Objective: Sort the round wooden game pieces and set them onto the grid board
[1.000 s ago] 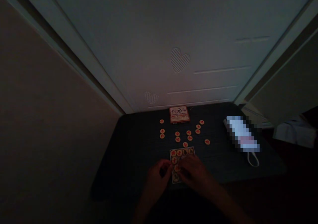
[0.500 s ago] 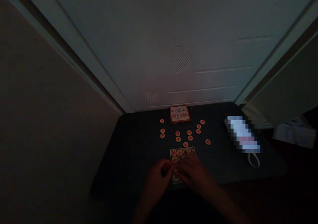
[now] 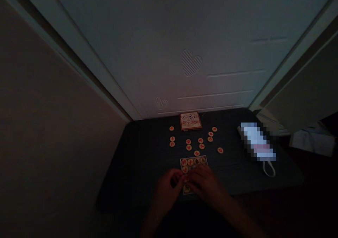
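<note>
Round Chinese chess pieces sit in rows in a shallow white-edged tray [image 3: 193, 157] near the table's front edge. Over the tray's left part, my left hand [image 3: 169, 187] and my right hand [image 3: 204, 181] meet with fingertips closed at one Chinese chess piece [image 3: 186, 178], mostly covered by the fingers. Red-marked pieces and two dark-marked ones show in the far row. Below the fingers, another dark-marked piece [image 3: 186, 188] lies in the near left corner. My right hand hides much of the tray.
Several loose red-marked pieces [image 3: 200, 140] lie across the dark table [image 3: 142, 160] beyond the tray. A printed box [image 3: 190, 121] stands against the heart-patterned panel [image 3: 191, 63]. On the right lies a phone [image 3: 257, 141], screen blurred, with a strap loop [image 3: 269, 169].
</note>
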Action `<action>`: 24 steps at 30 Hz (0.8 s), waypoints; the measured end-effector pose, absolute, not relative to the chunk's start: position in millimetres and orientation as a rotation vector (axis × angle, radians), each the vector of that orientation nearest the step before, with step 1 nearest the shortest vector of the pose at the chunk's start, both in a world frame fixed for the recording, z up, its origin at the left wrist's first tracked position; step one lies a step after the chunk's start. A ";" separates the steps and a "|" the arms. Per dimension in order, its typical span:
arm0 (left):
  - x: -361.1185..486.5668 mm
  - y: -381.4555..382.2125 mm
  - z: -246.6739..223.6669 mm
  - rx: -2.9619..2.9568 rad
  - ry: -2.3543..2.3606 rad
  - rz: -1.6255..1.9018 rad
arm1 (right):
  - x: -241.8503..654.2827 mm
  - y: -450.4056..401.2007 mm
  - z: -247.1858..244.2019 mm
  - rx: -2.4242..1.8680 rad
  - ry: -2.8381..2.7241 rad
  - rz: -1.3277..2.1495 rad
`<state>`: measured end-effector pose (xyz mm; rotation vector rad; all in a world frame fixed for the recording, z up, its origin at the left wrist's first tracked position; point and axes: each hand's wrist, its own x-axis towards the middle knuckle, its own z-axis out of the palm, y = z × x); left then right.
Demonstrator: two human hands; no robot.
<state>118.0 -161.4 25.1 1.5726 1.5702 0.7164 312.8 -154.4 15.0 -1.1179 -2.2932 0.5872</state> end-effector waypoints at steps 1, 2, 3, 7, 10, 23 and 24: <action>118.1 -161.4 25.3 1.570 1.569 0.722 | 313.0 -154.6 15.6 -1.118 -2.287 0.587; 118.3 -161.5 25.6 1.568 1.570 0.727 | 313.4 -154.7 16.2 -1.116 -2.278 0.586; 118.6 -161.4 26.1 1.564 1.571 0.730 | 313.9 -154.8 16.7 -1.118 -2.265 0.584; 119.5 -161.0 28.4 1.567 1.583 0.727 | 316.5 -154.2 18.5 -1.147 -2.242 0.585; 119.6 -160.4 28.5 1.560 1.583 0.736 | 318.4 -153.4 18.0 -1.145 -2.248 0.613; 109.7 -150.0 31.9 1.576 1.625 0.751 | 329.5 -155.3 19.7 -1.166 -2.153 0.638; 108.6 -147.7 32.1 1.588 1.632 0.757 | 331.8 -155.0 19.3 -1.165 -2.128 0.635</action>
